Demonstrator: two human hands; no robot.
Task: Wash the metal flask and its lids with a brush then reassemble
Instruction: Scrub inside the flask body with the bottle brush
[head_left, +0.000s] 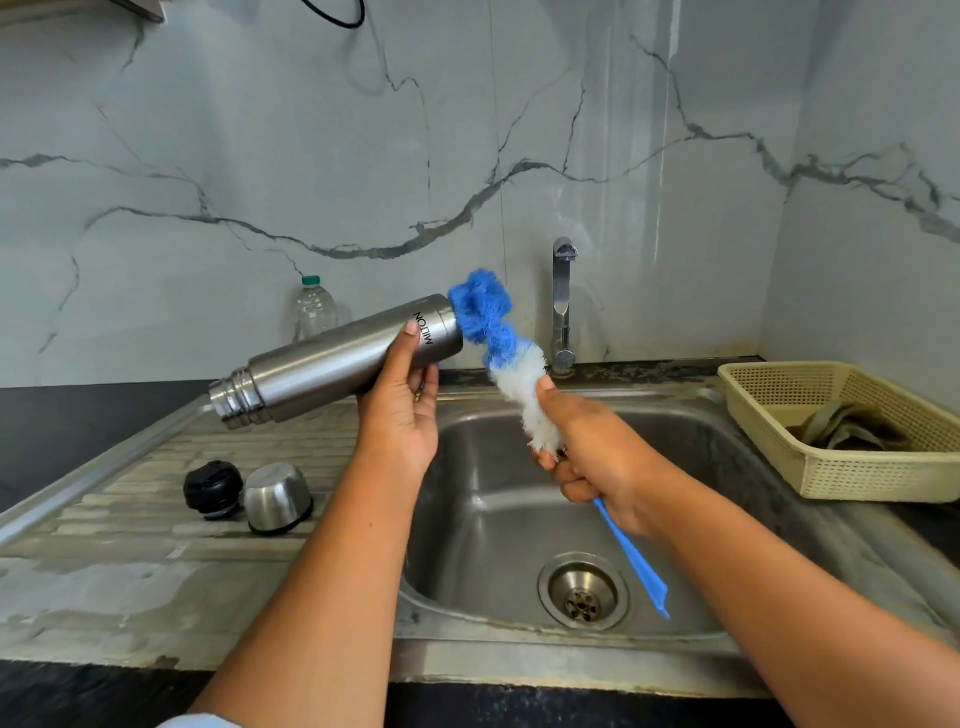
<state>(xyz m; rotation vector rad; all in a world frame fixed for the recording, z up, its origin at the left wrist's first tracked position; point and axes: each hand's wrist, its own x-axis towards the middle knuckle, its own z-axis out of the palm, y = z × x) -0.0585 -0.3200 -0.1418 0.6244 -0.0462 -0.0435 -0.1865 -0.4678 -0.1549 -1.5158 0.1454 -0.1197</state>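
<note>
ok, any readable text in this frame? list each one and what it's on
"MILTON": black letters on the metal flask, near its base end by the brush, seen upside down, just above the fingertip of the left hand.
No other text shows: none is visible on the plastic bottle, the black lid or the steel cap.

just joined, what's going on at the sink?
A person is cleaning the outside of a metal flask at the sink. The left hand grips the flask on its side, threaded neck pointing left. The right hand grips the brush low on its bristles, with the blue tip against the flask's base. The black stopper and steel cap sit on the drainboard, off the flask. No water shows at the tap.
</note>
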